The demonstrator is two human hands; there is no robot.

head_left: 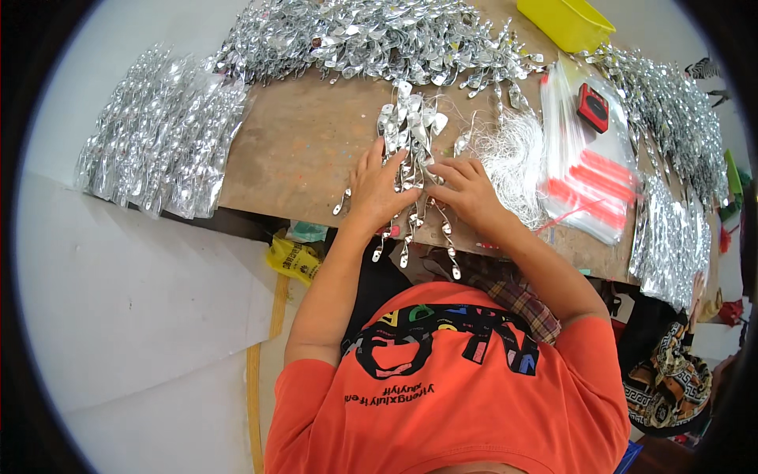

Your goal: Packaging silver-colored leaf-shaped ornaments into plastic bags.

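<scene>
A small bunch of shiny silver twisted strips [411, 118] lies on the brown tabletop in front of me. Some strip ends [448, 231] hang over the table's near edge. My left hand [374, 188] rests on the left side of the bunch, thumb and fingers apart. From the right, my right hand [467, 192] reaches to the same strips with its fingers spread, the fingertips touching or very close to them. Neither hand visibly grips a strip. Right beside my right hand is a tangle of white string [515, 162].
A large heap of silver strips [355, 43] spans the table's far side. Bagged strips [162, 134] lie left; more [671, 229] hang right. Clear plastic bags with red bands [596, 186] carry a red-and-black device [593, 108]. A yellow basin [568, 22] stands far right.
</scene>
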